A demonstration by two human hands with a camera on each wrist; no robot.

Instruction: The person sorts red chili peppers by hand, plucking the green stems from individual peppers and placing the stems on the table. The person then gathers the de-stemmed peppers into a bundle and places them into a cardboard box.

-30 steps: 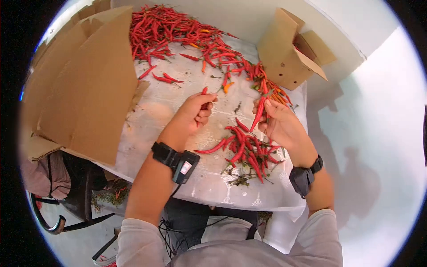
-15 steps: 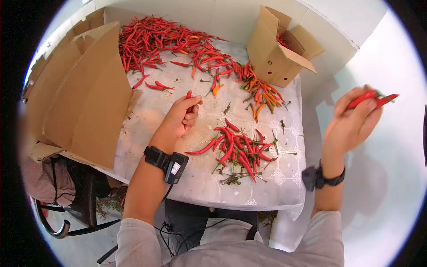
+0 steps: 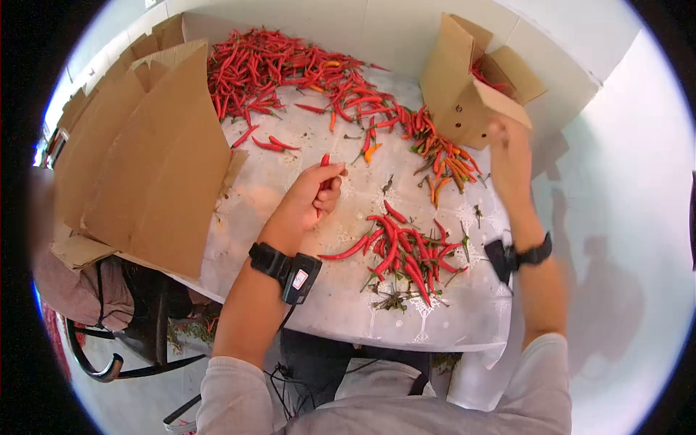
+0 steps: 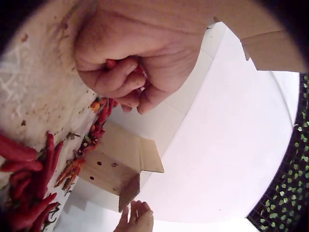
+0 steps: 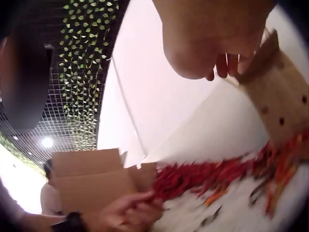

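My left hand (image 3: 313,194) is curled round red chilies (image 3: 325,160), one tip poking out above the thumb. In the left wrist view red shows between the curled fingers of that hand (image 4: 135,53). The right hand (image 3: 512,163), blurred, is at the front flap of the small cardboard box (image 3: 453,98); no chili shows in it. The left wrist view has this hand (image 4: 135,220) with fingers raised and apart, just below the box flap. A small heap of red chilies (image 3: 409,250) lies between the forearms, with loose green stems (image 3: 395,299) at its near edge.
A large chili pile (image 3: 268,65) covers the table's back left, trailing toward the small box. Orange and green-tinged chilies (image 3: 453,167) lie before that box. A tall cardboard box (image 3: 152,159) stands left. The wall (image 3: 391,36) runs behind; a chair (image 3: 156,312) is lower left.
My right hand lifted red chilies from near the table out to the right, then moved back left to the box flap, where they no longer show. The left hand keeps its hold.
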